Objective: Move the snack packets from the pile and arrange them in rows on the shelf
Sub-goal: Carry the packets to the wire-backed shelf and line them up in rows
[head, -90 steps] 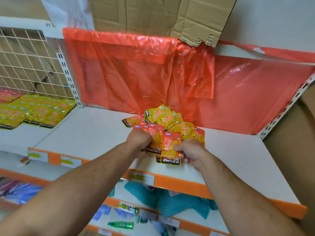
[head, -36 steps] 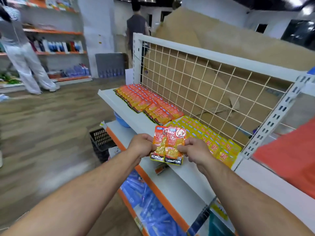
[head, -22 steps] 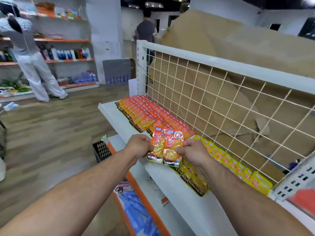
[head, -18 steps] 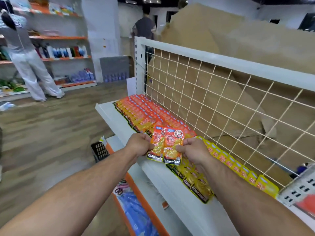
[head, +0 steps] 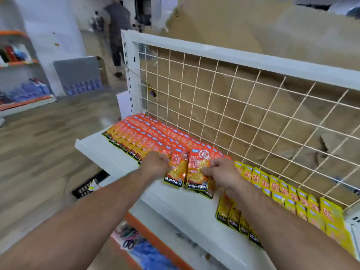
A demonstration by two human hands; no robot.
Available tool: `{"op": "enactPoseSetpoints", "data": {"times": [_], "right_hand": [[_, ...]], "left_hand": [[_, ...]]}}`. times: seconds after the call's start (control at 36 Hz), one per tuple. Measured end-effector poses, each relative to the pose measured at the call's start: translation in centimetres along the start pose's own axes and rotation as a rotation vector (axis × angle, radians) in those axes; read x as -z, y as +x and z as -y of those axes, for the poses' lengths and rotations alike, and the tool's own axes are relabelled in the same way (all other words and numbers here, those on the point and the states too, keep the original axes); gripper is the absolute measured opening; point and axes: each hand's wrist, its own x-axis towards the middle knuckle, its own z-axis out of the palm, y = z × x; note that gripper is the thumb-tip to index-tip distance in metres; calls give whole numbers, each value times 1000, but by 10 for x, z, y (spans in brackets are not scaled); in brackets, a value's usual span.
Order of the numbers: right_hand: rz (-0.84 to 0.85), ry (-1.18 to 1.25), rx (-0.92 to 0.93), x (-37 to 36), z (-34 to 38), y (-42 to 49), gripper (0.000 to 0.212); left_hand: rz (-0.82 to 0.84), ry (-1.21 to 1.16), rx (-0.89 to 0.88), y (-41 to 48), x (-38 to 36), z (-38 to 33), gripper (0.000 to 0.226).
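- The held orange KONCHEW packets hung just above the front-middle of the white shelf, two of them showing side by side with their black printed bottoms toward the shelf's front edge.
- At least one more packet peeked out beneath the right one; the exact count in the bunch could not be told.
- The left hand gripped the left packet at its left edge, fingers curled over it.
- The right hand pinched the right packet at its right edge, thumb on the face, fingers tucked behind.
- The two hands were close together, joined only by the packets between them.
- Behind and to the left of the hands, the rows of orange packets lay overlapped, running to the shelf's far left corner.
- To the right, the rows of yellow packets lay the same way, running along the back edge toward the right end.
- A bare white strip ran along the shelf's front edge before both sets of rows.
- A white wire grid panel stood upright along the shelf's back edge, with brown cardboard behind it.
- Below, a lower shelf with an orange front strip carried blurred blue goods.
- A black basket sat on the wooden floor by the shelf's left end.
- A person stood far off, beyond the far left corner, blurred.
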Motion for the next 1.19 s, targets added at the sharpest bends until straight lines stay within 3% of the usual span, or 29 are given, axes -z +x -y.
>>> {"op": "enactPoseSetpoints", "data": {"times": [0.14, 0.22, 0.33, 0.53, 0.64, 0.75, 0.86, 0.92, 1.11, 1.19], "right_hand": [[-97, 45, -39, -24, 9, 12, 47], [-129, 59, -81, -38, 7, 10, 47], [-195, 108, -115, -46, 15, 7, 46], [-245, 139, -194, -60, 15, -3, 42], [-261, 160, -204, -58, 17, -6, 42], [-268, 161, -234, -58, 15, -10, 39], [-275, 159, -229, -60, 14, -9, 34], [-274, 140, -229, -62, 11, -9, 34], [-236, 123, -223, -60, 9, -7, 33], [-208, 115, -217, -59, 9, -5, 35]], "left_hand": [[70, 158, -94, 33, 20, -1, 13], [105, 219, -123, 44, 27, 7, 20], [129, 409, -244, 54, 32, 6, 7], [108, 706, -413, 62, 30, 14, 20], [145, 714, -448, 66, 29, 13, 28], [181, 667, -462, 66, 27, 15, 8], [148, 641, -465, 68, 24, 19, 49], [163, 657, -459, 64, 24, 21, 57], [129, 721, -467, 49, 31, 18, 57], [59, 767, -522, 44, 36, 17, 45]]}}
